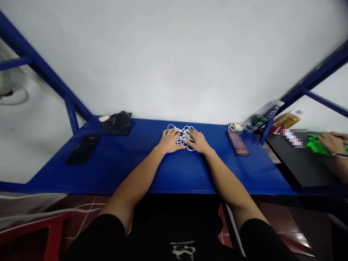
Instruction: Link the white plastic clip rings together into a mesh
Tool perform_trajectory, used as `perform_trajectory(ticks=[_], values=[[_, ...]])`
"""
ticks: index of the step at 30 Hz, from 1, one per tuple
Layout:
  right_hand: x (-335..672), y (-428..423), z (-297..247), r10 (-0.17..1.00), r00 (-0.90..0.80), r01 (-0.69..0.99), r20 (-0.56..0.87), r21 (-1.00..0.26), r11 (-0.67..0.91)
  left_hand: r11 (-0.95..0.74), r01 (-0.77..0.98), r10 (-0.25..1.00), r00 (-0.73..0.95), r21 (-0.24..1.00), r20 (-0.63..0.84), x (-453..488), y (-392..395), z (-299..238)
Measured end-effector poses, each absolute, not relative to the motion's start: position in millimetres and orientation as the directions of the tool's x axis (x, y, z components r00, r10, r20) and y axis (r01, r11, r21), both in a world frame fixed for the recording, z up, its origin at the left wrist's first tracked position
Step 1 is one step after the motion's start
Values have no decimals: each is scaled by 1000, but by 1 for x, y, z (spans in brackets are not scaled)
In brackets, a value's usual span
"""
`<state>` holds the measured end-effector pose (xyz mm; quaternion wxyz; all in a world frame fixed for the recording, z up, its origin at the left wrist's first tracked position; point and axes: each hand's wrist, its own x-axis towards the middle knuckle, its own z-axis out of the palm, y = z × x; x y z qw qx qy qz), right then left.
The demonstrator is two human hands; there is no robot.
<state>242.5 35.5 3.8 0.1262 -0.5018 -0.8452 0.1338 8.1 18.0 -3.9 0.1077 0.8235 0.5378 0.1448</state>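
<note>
A tangle of white looped cable (pixel 183 135) lies at the back middle of the blue table (pixel 174 170). My left hand (pixel 169 140) rests flat on the left side of the tangle, fingers stretched out over it. On the right side my right hand (pixel 198 141) lies flat too, fingertips touching the white loops. Neither hand grips anything that I can see.
A black phone (pixel 83 149) and a black cloth bundle (pixel 117 123) lie at the table's left. A coiled white cable (pixel 236 126), a blurred flat object (pixel 238 143) and bottles (pixel 262 116) stand at the right. Another person's hands (pixel 332 142) hold something green on the neighbouring black table.
</note>
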Motion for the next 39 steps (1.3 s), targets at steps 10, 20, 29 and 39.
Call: perform_trajectory(ticks=[10,20,29,39], values=[[253,46,-10,907,-378,829,186,-367,421,-268,915,958,220,301,186,-12,30,-7],[254,47,-5,888,-420,776,186,-435,457,-355,854,903,208,379,377,-6,30,-2],[258,37,-8,858,-513,783,20,-398,477,-342,895,940,317,288,129,-16,23,-9],[261,44,-3,752,-482,665,451,-371,648,-364,885,904,262,289,338,-7,27,-6]])
